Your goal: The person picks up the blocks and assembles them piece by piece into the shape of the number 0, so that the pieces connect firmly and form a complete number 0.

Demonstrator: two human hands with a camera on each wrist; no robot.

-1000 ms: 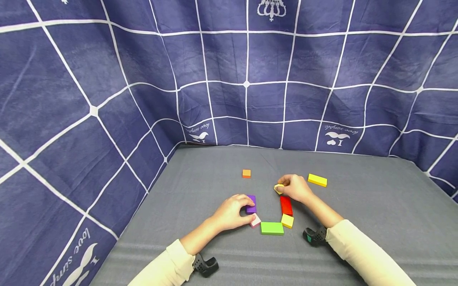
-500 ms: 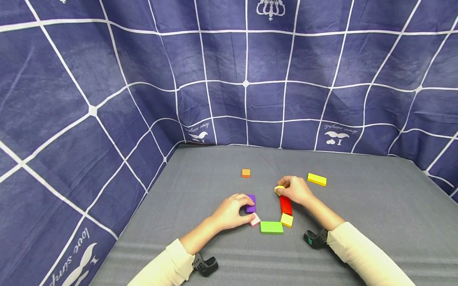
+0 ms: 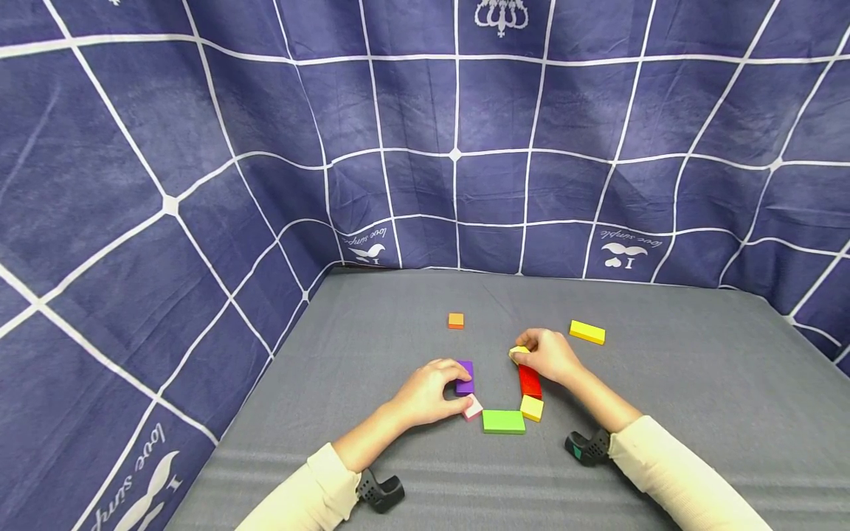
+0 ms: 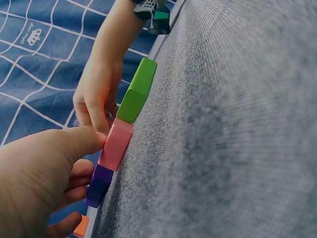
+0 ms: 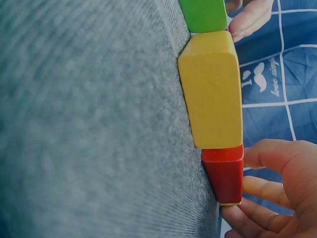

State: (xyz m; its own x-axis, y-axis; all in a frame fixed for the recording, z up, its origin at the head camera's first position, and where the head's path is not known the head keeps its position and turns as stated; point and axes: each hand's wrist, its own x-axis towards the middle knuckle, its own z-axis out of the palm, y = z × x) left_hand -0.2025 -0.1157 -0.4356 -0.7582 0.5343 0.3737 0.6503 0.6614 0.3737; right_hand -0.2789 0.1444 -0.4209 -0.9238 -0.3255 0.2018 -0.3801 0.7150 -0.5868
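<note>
My left hand (image 3: 428,394) rests at the left side of the blocks, its fingers bent over a purple block (image 3: 467,383) and its thumb on a pink block (image 3: 473,409). Between thumb and fingers, my right hand (image 3: 550,354) pinches a small pale yellow block (image 3: 516,355) at the far end of a red block (image 3: 530,382). Another pale yellow block (image 5: 213,94) sits at the red block's near end. Beside it lies a green block (image 3: 503,422), with the pink one close to its left. Together the blocks form a U shape, its open side facing away.
A small orange block (image 3: 456,321) lies farther back on the grey cloth-covered table (image 3: 372,310). Back right, beyond my right hand, is a long bright yellow block (image 3: 587,332). A blue checked curtain (image 3: 491,184) hangs behind the table and along its left side.
My right hand has drawn the pale yellow block slightly nearer, up against the far end of the red block. My left hand has stayed in place on the purple and pink blocks.
</note>
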